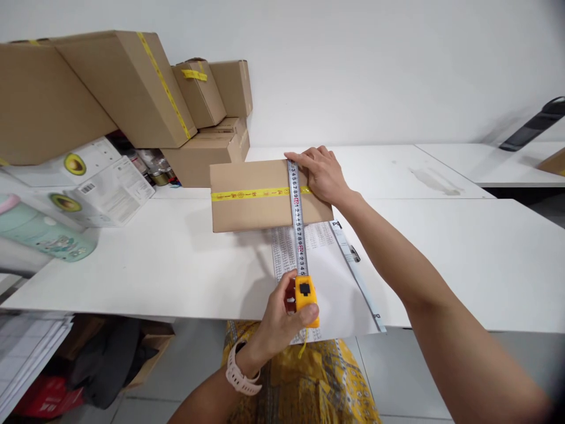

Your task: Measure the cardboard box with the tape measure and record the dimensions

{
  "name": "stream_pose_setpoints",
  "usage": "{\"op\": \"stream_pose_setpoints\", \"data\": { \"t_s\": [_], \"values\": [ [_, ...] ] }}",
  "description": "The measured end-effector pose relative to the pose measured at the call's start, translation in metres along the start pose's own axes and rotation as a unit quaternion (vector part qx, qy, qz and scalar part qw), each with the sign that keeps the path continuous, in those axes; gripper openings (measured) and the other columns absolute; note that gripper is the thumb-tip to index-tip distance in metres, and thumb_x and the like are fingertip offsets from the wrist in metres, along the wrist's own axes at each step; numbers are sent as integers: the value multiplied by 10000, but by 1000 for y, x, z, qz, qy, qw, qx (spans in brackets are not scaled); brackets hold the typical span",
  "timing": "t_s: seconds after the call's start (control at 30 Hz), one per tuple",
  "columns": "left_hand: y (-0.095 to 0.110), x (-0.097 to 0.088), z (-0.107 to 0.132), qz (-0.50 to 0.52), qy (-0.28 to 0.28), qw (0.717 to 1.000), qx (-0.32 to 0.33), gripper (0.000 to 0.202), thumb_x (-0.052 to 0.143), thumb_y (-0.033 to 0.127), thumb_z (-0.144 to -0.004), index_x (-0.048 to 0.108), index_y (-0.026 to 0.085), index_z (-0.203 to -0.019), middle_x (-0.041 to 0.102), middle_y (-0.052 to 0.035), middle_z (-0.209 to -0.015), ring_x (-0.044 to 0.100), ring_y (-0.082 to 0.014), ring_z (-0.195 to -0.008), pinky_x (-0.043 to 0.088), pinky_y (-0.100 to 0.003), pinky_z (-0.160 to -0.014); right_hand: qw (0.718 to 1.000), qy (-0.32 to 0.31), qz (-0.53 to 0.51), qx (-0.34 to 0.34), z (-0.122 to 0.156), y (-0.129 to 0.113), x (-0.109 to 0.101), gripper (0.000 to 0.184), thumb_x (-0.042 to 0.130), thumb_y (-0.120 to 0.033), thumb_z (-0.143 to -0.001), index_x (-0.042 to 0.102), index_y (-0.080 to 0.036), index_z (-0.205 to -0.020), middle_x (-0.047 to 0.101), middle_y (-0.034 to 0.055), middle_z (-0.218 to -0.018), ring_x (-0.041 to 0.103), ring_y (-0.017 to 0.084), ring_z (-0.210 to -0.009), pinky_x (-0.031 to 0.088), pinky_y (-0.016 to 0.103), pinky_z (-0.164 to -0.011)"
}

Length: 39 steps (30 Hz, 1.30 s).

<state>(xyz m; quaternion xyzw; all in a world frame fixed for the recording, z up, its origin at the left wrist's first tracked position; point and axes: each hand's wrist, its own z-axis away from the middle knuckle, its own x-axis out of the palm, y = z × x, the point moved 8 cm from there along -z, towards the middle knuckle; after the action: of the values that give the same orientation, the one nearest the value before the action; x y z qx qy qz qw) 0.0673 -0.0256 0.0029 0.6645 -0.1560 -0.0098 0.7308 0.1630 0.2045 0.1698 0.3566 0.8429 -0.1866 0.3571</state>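
My left hand point(280, 321) is closed around a yellow tape measure point(308, 297) close to the front of the table. Its blade point(297, 218) runs straight out over the top of a cardboard box point(247, 213) that has a strip of yellow printed tape along it. At the box's far edge, my right hand point(325, 175) presses the blade's end down, with its other fingers curled over that side. Printed sheets point(326, 294) lie under the blade and partly under the box, beside a pale blue strip point(359, 277) with a dark clip.
Several cardboard boxes point(132, 88) are stacked at the back left against the wall. White boxes with avocado pictures point(110, 188) and a mint green bottle point(48, 229) stand on the white table point(185, 277). A dark bottle point(532, 126) is at the far right.
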Motion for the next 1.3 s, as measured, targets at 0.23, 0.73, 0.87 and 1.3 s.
{"op": "stream_pose_setpoints", "data": {
  "t_s": [0.23,0.73,0.87,1.3],
  "values": [
    [0,-12,24,-104,27,994,13,740,798,431,-739,463,203,-1358,643,-99,-1174,629,-226,-981,550,-332,-838,997,79,20,11,33,-18,-14,473,302,-185,-1018,582,-293,-1384,645,93,-1121,501,274,-1028,394,430,-885],
    [-16,-2,39,-288,-93,951,-62,844,827,362,-649,510,194,-1412,644,-132,-1273,622,-311,-1112,515,-484,-1005,870,160,-406,231,119,0,-84,438,481,-565,-1008,618,-284,-1316,734,45,-934,659,197,-814,559,394,-737],
    [-18,-1,41,-298,-85,949,-58,873,856,334,-662,497,227,-1450,613,-148,-1352,599,-344,-1198,469,-542,-1074,832,152,-456,278,137,-2,-97,304,599,-525,-967,720,-269,-1078,638,-4,-650,558,144,-552,494,315,-510],
    [36,-26,28,-347,72,914,198,956,858,380,-768,307,308,-1546,556,-136,-1418,606,-315,-1259,510,-471,-1058,948,22,-263,175,196,-49,-34,228,514,-350,-1021,709,-236,-1050,739,48,-837,661,176,-718,559,334,-639]
  ]
}}
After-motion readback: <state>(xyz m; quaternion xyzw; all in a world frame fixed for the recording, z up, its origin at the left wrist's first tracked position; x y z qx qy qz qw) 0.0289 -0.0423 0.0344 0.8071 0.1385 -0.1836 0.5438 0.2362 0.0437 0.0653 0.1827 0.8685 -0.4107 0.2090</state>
